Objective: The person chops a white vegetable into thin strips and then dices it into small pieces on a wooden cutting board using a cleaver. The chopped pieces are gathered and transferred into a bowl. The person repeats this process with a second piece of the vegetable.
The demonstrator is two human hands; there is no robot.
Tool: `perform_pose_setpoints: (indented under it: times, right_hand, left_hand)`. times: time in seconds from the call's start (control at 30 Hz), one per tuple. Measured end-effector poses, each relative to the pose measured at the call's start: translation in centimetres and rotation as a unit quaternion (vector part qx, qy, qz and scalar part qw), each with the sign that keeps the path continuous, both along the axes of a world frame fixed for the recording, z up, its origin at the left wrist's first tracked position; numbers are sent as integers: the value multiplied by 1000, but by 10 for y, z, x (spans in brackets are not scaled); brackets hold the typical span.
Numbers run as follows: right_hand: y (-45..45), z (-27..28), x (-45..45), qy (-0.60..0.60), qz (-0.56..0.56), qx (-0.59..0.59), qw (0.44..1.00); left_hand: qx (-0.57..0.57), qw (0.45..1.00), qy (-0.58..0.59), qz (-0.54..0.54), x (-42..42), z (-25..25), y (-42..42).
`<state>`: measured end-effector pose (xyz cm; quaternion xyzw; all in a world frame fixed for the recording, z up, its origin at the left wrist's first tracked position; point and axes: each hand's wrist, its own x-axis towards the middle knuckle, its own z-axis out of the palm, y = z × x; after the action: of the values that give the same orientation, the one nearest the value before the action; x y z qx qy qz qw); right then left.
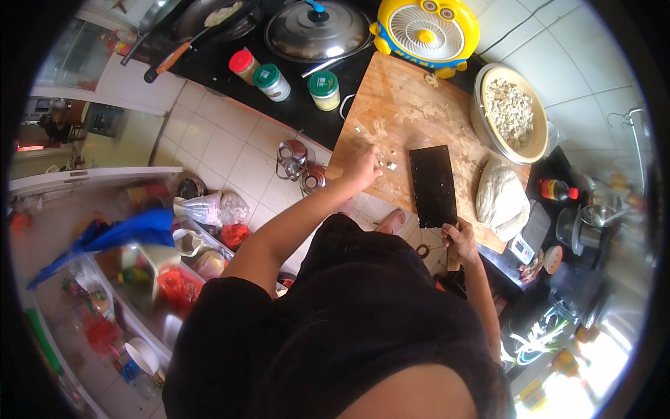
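Observation:
My right hand (pixel 462 242) grips the wooden handle of a dark-bladed cleaver (pixel 433 183). Its broad blade lies flat-side up over the front part of a wooden cutting board (pixel 403 105). On the left of the board is my left hand (pixel 364 167), its fingers curled down beside a few small pale cubes (pixel 391 165); whether it pinches one is hidden. A large pale, wrinkled lump (pixel 502 201) of food rests on the board right of the cleaver. Behind it stands a cream basin (pixel 479 128) holding many diced pale pieces (pixel 510 112).
A yellow cartoon fan (pixel 426 34) stands behind the board. Three lidded jars, one a green-lidded jar (pixel 324 90), and a lidded steel pan (pixel 319 31) are at the left. A kitchen scale (pixel 523 246) and a sauce bottle (pixel 557 189) lie right. Thermos flasks (pixel 292 157) stand on the floor.

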<state>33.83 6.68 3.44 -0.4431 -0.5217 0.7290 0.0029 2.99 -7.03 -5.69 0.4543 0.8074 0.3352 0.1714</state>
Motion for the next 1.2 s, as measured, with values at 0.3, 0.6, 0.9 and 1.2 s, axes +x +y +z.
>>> perform_pose_setpoints:
  times: [0.3,0.6,0.9,1.2]
  right_hand:
    - [-26,-55,-16,55,-73,-90,992]
    - [-51,-48,-70,62,-25,-90,994]
    - [-34,-2,-66,81,-112,-47,989]
    - [48,135,-39,161,-297,208,918]
  left_hand:
    - [8,999,-37,-18,9,20,25]
    - [31,999,19,-4,8,15,20]
    - [136,988,64,-46,22,55,63]
    - [323,902,237,-160,83,206,245]
